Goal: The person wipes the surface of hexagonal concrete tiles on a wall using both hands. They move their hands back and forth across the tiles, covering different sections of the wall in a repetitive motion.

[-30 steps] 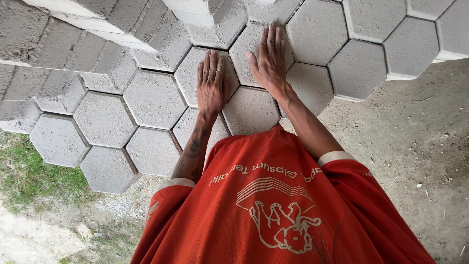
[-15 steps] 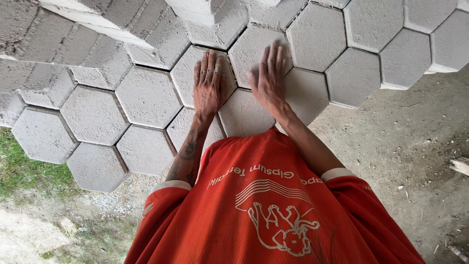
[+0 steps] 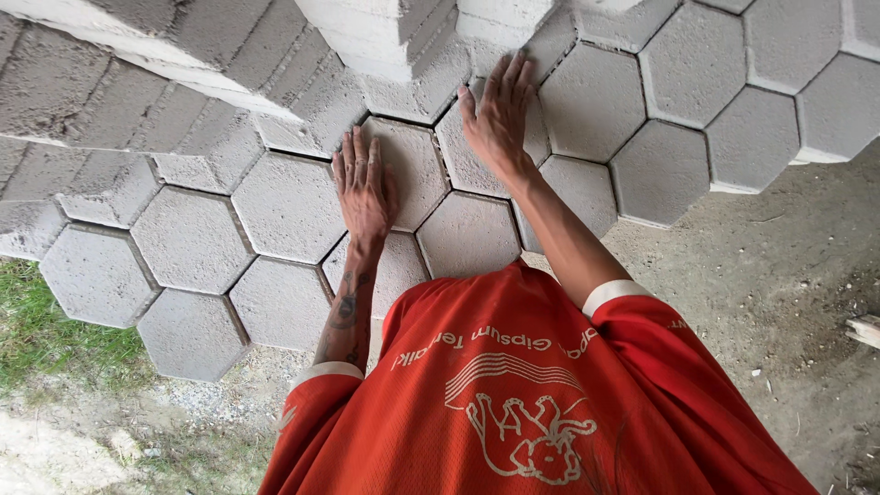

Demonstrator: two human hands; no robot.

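Grey hexagonal paving blocks (image 3: 289, 206) lie fitted together on the ground in front of me. My left hand (image 3: 365, 188), with a tattooed forearm, lies flat, fingers together, on one hexagon paver (image 3: 412, 170). My right hand (image 3: 500, 115) presses flat on the neighbouring paver (image 3: 458, 151) a little farther away, fingers slightly spread, its fingertips near a stacked block. Neither hand holds anything. My red shirt (image 3: 522, 403) fills the lower middle of the view.
Stacked grey concrete blocks (image 3: 165, 64) rise at the upper left and top centre (image 3: 394, 37). Grass (image 3: 46, 339) and gravel border the pavers on the left. Bare dirt (image 3: 779, 266) lies to the right, with a scrap of wood (image 3: 862, 330) at the edge.
The view has shifted slightly. My right hand has reached a little farther over the pavers. My left hand stays flat on the same paver.
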